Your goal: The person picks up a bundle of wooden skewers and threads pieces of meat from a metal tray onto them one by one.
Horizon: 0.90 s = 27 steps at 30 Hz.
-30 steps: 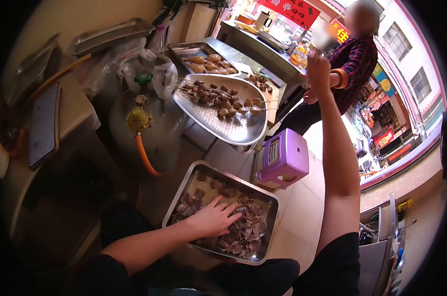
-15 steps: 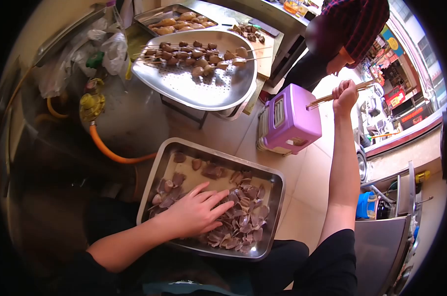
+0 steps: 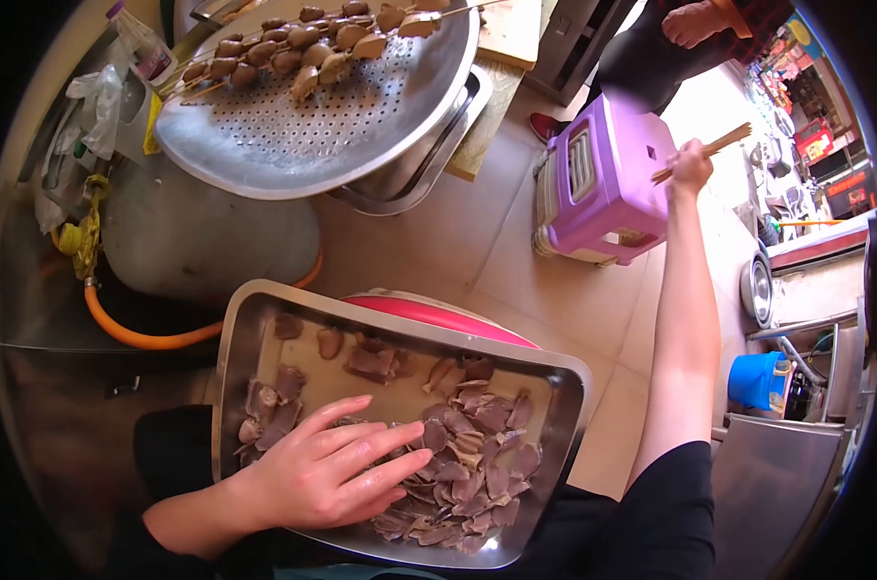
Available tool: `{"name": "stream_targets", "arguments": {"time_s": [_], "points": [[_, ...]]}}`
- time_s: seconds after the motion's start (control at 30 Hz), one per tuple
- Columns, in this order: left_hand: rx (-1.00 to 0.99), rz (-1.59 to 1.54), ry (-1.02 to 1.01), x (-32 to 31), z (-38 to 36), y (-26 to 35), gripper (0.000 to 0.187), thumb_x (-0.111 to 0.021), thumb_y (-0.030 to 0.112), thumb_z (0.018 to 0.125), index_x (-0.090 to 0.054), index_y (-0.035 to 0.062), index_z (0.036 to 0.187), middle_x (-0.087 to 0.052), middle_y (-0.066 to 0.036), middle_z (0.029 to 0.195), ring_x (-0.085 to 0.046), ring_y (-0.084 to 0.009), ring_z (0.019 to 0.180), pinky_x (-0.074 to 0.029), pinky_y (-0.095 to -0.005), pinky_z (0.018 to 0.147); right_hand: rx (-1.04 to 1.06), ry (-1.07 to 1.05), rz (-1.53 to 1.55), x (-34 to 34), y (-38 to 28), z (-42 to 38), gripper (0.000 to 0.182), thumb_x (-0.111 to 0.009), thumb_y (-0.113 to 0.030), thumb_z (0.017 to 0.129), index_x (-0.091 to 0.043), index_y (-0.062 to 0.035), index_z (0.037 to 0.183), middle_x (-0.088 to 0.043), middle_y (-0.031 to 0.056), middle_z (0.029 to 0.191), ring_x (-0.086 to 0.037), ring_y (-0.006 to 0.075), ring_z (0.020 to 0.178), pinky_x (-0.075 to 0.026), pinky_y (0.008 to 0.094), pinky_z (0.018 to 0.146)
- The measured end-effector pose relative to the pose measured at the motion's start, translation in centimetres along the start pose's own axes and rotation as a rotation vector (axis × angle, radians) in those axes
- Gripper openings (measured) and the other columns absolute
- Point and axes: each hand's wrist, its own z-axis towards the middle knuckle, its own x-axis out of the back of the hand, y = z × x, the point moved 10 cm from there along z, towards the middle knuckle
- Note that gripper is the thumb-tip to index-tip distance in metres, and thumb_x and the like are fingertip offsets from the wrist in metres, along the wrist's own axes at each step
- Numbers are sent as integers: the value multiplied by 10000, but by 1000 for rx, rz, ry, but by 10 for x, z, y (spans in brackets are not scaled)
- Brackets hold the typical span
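My left hand (image 3: pixel 334 472), fingers spread, is over the greyish-purple sliced meat (image 3: pixel 467 464) in a deep steel tray (image 3: pixel 566 406). The tray sits at my lap, with its slices heaped toward the near right and a few lying apart at the far side. Out to the right, my right hand (image 3: pixel 690 168) is closed around a bundle of thin wooden skewers (image 3: pixel 727 140). From this view the hand overlaps the edge of a purple stool (image 3: pixel 632 159).
Ahead, a perforated steel pan (image 3: pixel 284 145) bears skewered meat pieces (image 3: pixel 303 43). Left of it stand a gas cylinder (image 3: pixel 206 232) with an orange hose (image 3: pixel 148 333) and a bottle (image 3: pixel 141 46). A red-rimmed basin (image 3: pixel 438 317) shows behind my tray. Another person's hand (image 3: pixel 693 23) is beyond the stool.
The view has shifted, bringing the perforated pan closer and revealing the red-rimmed basin. My right hand still grips the skewers, and my left hand stays over the meat.
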Motion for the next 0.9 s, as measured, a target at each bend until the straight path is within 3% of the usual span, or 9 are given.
{"name": "stream_targets", "arguments": {"time_s": [0.07,0.2,0.23,0.33,0.53,0.6,0.63,0.67,0.9], "points": [[-1,13,-5,-2,-1,0,431,-745,207,777,-642,127,1188,-628,-71,1218,-646,-179,942,-465,-431,963,130,-79,119,3,-19,2,323,-429,-116,886,-350,-141,574,-364,-13,503,-342,84,400,-304,268,396],[-52,52,16,1,-3,8,421,-745,201,776,-645,121,1177,-627,-73,1218,-645,-188,919,-470,-425,958,-11,-8,-370,11,53,-19,342,-431,-112,914,-330,-145,589,-324,-37,495,-303,88,374,-272,287,353],[-53,57,28,4,-4,8,421,-745,201,776,-645,121,1177,-627,-73,1218,-645,-188,919,-470,-425,958,-158,-69,-41,3,44,-31,341,-430,-129,932,-336,-140,604,-323,-35,495,-291,86,371,-255,285,352],[-92,78,76,12,-11,15,418,-741,186,776,-633,99,1170,-626,-79,1202,-621,-205,994,-471,-421,960,-181,-283,39,-12,-20,-77,357,-386,-122,967,-348,-130,611,-305,-26,504,-213,82,380,-200,258,373],[-112,85,218,32,-29,14,348,-710,155,780,-635,95,1115,-641,-94,1142,-619,-256,1013,-485,-406,914,-280,-561,-584,62,-150,-225,242,-420,-109,896,-452,-100,656,-385,-27,527,-318,60,423,-241,230,388],[-109,85,225,33,-35,10,269,-668,214,842,-633,84,1075,-636,-83,1124,-623,-260,1005,-484,-390,899,-73,-782,-925,78,-177,-270,172,-440,-78,841,-531,-63,697,-471,5,556,-438,82,467,-331,247,424],[-76,69,228,35,-39,6,258,-657,228,854,-633,92,1072,-636,-75,1118,-624,-266,999,-486,-389,889,100,-892,-1191,78,-198,-294,127,-513,-92,837,-589,-13,774,-609,141,644,-612,258,607,-467,389,594],[-46,53,230,36,-43,2,248,-646,243,866,-634,100,1069,-637,-67,1112,-626,-272,994,-488,-387,880,246,-922,-1256,75,-220,-316,111,-519,-76,818,-589,0,776,-602,202,680,-624,328,666,-472,424,641],[54,89,103,24,-58,-25,289,-624,274,879,-636,78,1091,-635,-110,1100,-603,-320,1042,-482,-418,894,33,-917,-1198,95,-266,-403,167,-485,-110,847,-564,16,772,-582,220,689,-592,345,688,-459,420,663]]}}
